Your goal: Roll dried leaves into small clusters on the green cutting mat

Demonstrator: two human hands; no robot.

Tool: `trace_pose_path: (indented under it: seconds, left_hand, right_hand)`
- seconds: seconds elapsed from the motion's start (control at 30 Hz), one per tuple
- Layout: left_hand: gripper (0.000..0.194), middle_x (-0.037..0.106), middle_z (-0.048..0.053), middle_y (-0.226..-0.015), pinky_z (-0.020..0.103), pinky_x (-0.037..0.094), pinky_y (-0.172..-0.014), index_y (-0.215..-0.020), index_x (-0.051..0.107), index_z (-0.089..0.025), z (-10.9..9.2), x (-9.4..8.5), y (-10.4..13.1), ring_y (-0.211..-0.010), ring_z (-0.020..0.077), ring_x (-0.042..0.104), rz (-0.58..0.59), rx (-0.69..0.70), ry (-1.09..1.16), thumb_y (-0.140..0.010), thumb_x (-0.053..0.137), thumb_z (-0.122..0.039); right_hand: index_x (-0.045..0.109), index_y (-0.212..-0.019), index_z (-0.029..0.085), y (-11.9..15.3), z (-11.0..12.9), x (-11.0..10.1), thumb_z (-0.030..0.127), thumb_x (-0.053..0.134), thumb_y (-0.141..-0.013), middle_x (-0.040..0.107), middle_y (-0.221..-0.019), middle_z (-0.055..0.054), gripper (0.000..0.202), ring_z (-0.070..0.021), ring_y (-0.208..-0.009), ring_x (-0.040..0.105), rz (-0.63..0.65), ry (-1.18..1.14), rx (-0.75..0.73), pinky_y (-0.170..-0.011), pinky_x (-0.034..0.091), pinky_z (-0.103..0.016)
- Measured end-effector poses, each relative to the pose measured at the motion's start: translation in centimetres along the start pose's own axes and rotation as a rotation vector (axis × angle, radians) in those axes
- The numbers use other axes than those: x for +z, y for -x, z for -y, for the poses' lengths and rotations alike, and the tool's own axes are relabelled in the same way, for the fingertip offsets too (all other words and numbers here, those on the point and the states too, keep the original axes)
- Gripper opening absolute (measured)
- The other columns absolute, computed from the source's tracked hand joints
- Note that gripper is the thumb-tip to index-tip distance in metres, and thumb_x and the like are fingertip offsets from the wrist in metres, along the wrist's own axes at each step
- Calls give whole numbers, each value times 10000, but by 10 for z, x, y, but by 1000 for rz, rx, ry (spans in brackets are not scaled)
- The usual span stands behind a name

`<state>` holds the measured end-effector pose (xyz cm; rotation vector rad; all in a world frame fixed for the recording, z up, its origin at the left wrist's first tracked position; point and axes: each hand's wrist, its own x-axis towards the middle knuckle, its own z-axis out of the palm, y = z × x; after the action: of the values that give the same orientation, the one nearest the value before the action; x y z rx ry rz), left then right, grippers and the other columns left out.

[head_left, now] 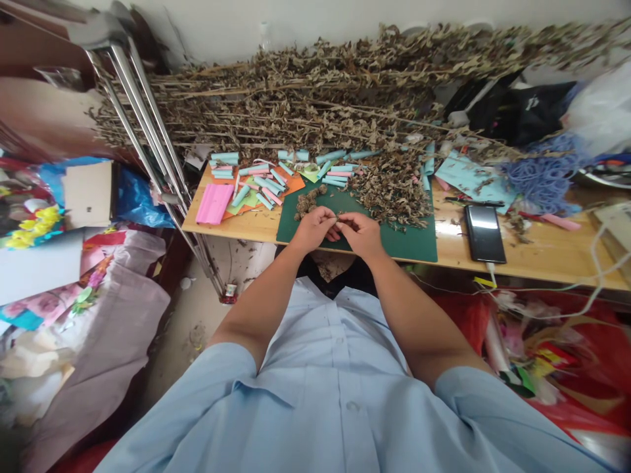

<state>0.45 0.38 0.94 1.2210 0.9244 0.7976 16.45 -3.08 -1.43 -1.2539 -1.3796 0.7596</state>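
Observation:
Over the front edge of the green mat (414, 246), my left hand (316, 228) and my right hand (361, 233) meet with fingertips close together. Both are closed in a pinch around a small bit that looks like dried plant, too small to make out well. Just behind my left hand lies a clump of brownish balls (308, 202). A loose heap of dried leaves (394, 194) covers the mat's right rear part, behind my right hand.
Long dried stalks (296, 98) lie across the back of the wooden table (552, 259). Blue and pink paper rolls (266, 184) and a pink stack (215, 203) are at left. A phone (484, 233) with a cable lies right. Metal crutches (148, 125) lean at the left.

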Motion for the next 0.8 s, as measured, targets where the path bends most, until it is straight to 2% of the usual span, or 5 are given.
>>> trace_pose_path:
  seconds: [0.13,0.3,0.43,0.67,0.8]
  left_hand:
    - [128,660,-13,-642,214,552,-559,-930,514,-163,1,0,0,-573,125,692,19,4,-6,-940,607,-251]
    - [61,674,-4,-650,212,560,-566,-926,520,-153,2,0,1,-585,126,700,29,25,-44,-924,577,-175]
    - [47,648,-21,-602,216,559,-556,-915,530,-151,3,-1,0,-550,125,686,40,43,-77,-898,567,-126]
    - [88,688,-1,-686,227,570,-560,-940,520,-153,7,-3,-2,-577,135,708,47,39,-21,-877,566,-112]
    - [100,689,-5,-694,212,566,-569,-960,519,-152,5,-2,-1,-577,119,702,59,35,-26,-887,582,-130]
  right_hand:
    - [758,-936,223,0,-4,1,326,716,-844,768,-874,-40,144,-194,-756,715,-28,71,-35,-733,583,-350]
    - [755,-896,222,1,-5,2,313,677,-856,765,-853,-35,126,-191,-752,706,-33,135,-35,-743,581,-348]
    - [751,-870,206,2,-5,1,285,674,-828,761,-825,-39,118,-185,-718,699,-30,127,-39,-692,571,-327]
    - [736,-848,193,-4,1,-5,311,694,-794,703,-626,-2,136,-163,-547,653,-80,21,145,-575,556,-304]
    - [739,-871,197,-6,1,-2,351,713,-802,733,-687,-18,171,-184,-610,697,-66,-25,161,-620,595,-332]
